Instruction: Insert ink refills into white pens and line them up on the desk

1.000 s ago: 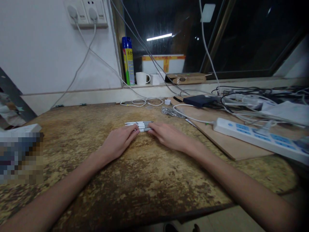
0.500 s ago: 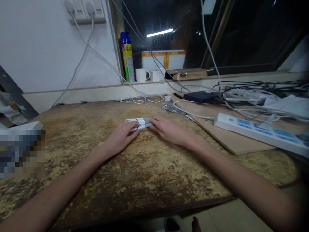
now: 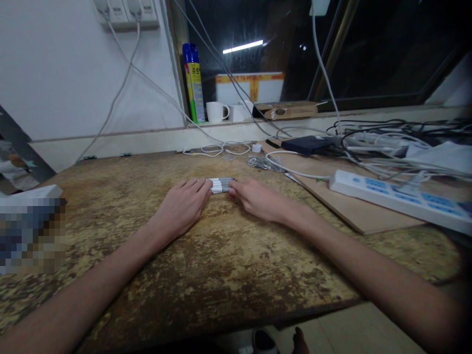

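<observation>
Several white pens with grey grips [image 3: 220,185] lie side by side in a flat row on the worn wooden table [image 3: 221,255]. Over the left ends of the row, my left hand [image 3: 186,199] is closed, its fingers wrapped across the pens and hiding those ends. My right hand [image 3: 254,197] pinches the row at its grey right end, thumb and fingertips against the pens. Only the middle stretch of the pens shows between the two hands.
A white power strip [image 3: 398,199] rests on a brown board [image 3: 342,211] at the right, near tangled cables [image 3: 401,130]. Behind the hands are a clear plastic bag [image 3: 262,163] and a white cable [image 3: 210,151]. A spray can [image 3: 193,83] and mug [image 3: 217,112] stand on the sill.
My left hand has shifted from the near pen to cover the left ends of the whole row. The pens now lie more evenly together. My right hand stays at their right end.
</observation>
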`<state>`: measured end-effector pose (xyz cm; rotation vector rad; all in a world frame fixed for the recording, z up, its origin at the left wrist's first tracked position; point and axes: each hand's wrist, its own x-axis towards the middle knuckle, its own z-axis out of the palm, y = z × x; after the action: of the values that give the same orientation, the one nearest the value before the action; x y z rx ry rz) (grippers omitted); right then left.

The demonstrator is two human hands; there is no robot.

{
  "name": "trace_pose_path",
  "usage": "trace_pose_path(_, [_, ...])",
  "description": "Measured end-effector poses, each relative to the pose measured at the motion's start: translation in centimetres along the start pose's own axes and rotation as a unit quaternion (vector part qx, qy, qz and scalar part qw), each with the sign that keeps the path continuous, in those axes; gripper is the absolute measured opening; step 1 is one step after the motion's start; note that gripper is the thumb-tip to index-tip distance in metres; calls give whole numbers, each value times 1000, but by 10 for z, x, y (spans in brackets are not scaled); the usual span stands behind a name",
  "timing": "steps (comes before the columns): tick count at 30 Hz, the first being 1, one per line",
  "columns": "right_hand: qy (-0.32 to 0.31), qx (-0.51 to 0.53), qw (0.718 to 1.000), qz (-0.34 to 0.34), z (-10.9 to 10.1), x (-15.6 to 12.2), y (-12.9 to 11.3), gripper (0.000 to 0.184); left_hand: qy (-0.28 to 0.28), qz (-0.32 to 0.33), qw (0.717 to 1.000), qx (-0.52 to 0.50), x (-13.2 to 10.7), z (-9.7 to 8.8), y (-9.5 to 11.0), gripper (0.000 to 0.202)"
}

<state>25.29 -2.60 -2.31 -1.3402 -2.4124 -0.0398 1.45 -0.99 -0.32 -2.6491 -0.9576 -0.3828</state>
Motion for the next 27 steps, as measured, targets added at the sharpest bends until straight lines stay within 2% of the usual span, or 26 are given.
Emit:
trace_pose_path(2, [7, -20, 1000, -7, -2, 0, -2, 19, -9, 1, 1000, 20, -1, -2, 2, 27])
trace_pose_path(5, [25, -49, 998, -25, -3, 0, -6, 16, -20, -32, 999, 4, -2, -2, 5, 26])
trace_pose_path(9, [31, -73, 996, -37, -3, -1, -9, 22, -32, -88, 996, -8, -4, 1, 8, 28])
trace_pose_path(12, [39, -71, 996, -47, -5, -1, -9, 25, -35, -100, 994, -28, -4, 3, 5, 31])
trace_pose_path(15, [47, -32, 997, -52, -7, -1, -6, 18, -18, -77, 994, -79, -4, 4, -2, 34])
trace_pose_path(20, [57, 104, 992, -34, -7, 0, -7, 15, 0, -46, 985, -167, -5, 3, -11, 39])
trace_pose_path(25, [37, 175, 984, -6, -5, 2, -13, 27, -1, -42, 983, -179, -5, 3, -10, 36])
trace_pose_path(27, [49, 180, 982, -16, -4, 2, -14, 21, -7, -44, 983, -176, -5, 2, -9, 36])
